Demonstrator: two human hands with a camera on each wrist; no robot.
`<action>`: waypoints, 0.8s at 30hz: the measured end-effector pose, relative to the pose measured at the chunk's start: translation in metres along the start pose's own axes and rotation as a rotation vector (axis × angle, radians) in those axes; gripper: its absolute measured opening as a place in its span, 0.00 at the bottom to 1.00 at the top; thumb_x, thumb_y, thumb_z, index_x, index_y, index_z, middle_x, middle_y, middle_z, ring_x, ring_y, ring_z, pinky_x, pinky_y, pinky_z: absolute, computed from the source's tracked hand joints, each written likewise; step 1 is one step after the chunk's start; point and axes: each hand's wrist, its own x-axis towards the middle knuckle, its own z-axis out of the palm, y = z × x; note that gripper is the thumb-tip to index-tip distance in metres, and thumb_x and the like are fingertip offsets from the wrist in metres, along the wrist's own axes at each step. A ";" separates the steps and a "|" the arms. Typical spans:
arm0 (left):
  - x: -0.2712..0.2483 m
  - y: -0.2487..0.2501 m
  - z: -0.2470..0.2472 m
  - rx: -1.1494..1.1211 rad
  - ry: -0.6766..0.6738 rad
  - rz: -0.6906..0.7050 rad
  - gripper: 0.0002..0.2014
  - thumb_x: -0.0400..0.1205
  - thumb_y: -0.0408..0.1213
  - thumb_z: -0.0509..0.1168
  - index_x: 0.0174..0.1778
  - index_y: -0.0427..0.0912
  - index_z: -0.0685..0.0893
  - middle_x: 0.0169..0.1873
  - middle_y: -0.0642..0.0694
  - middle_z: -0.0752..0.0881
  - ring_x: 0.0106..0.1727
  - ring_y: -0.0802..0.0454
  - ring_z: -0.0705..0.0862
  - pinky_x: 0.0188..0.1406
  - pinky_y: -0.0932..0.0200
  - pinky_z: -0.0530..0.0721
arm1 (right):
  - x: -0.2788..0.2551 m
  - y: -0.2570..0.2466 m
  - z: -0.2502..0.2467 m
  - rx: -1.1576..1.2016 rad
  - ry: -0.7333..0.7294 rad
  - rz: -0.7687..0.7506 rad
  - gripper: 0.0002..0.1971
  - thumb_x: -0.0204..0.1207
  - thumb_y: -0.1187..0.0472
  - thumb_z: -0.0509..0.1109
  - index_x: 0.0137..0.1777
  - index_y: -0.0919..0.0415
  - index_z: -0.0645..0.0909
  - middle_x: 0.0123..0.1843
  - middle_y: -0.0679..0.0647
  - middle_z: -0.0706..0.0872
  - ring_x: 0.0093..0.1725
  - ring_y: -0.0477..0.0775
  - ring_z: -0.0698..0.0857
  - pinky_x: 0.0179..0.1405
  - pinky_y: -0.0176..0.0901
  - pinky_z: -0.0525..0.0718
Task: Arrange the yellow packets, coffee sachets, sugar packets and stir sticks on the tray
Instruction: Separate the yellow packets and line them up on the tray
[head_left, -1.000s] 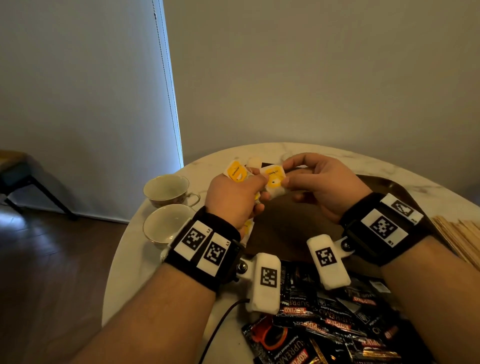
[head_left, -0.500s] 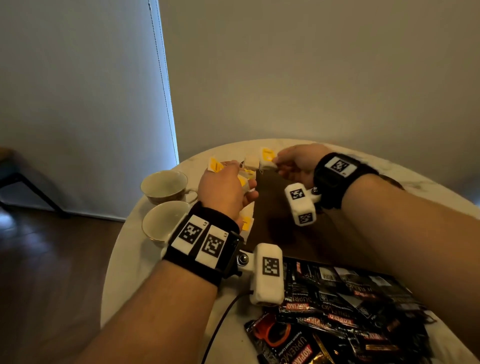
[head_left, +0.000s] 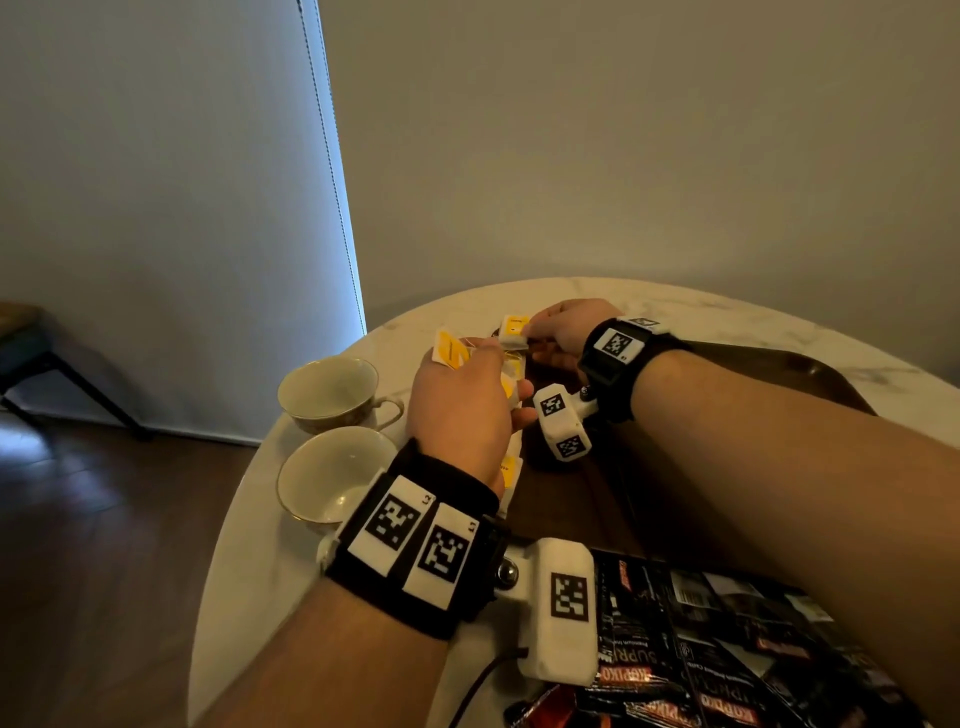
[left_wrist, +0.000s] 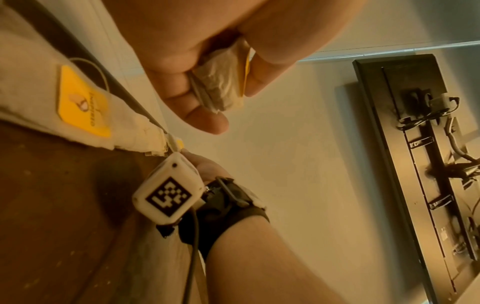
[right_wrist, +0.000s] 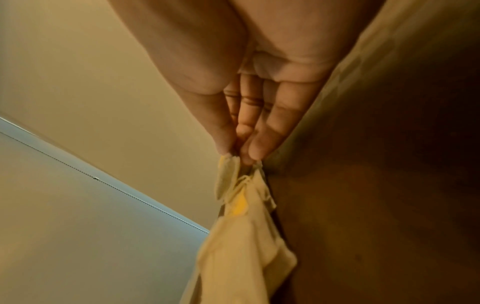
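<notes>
Here, yellow packets (head_left: 451, 349) were gripped by the left hand (head_left: 462, 410); one packet (head_left: 514, 332) was pinched by the right hand (head_left: 558, 330) above the tray (head_left: 810, 371).

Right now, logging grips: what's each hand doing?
Left hand: holding a stack of yellow packets.
Right hand: pinching one packet at the tray's far left edge.

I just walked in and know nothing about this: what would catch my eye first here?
Two hands meet over the far left end of a dark tray: the left hand grips yellow packets, the right hand pinches one packet. Two empty teacups stand to the left; black coffee sachets lie heaped nearest.
</notes>
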 end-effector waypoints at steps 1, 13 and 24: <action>0.000 -0.001 0.000 0.002 -0.003 -0.001 0.04 0.89 0.39 0.67 0.55 0.44 0.86 0.44 0.42 0.91 0.36 0.50 0.92 0.33 0.53 0.91 | 0.002 0.001 0.001 -0.001 -0.005 0.005 0.05 0.77 0.69 0.79 0.42 0.64 0.86 0.43 0.62 0.91 0.38 0.56 0.90 0.53 0.53 0.93; 0.002 -0.006 0.002 0.006 -0.013 -0.022 0.08 0.88 0.38 0.67 0.60 0.41 0.86 0.49 0.39 0.90 0.36 0.50 0.92 0.29 0.55 0.88 | 0.012 0.000 0.004 -0.026 -0.004 0.028 0.06 0.81 0.69 0.75 0.41 0.66 0.85 0.38 0.60 0.87 0.45 0.58 0.88 0.62 0.57 0.90; -0.003 -0.002 0.001 -0.007 -0.046 -0.070 0.05 0.88 0.36 0.66 0.56 0.41 0.86 0.52 0.35 0.90 0.33 0.50 0.91 0.24 0.57 0.87 | 0.011 -0.003 0.003 -0.162 0.000 0.026 0.12 0.75 0.55 0.81 0.40 0.63 0.86 0.31 0.54 0.82 0.35 0.54 0.79 0.43 0.49 0.80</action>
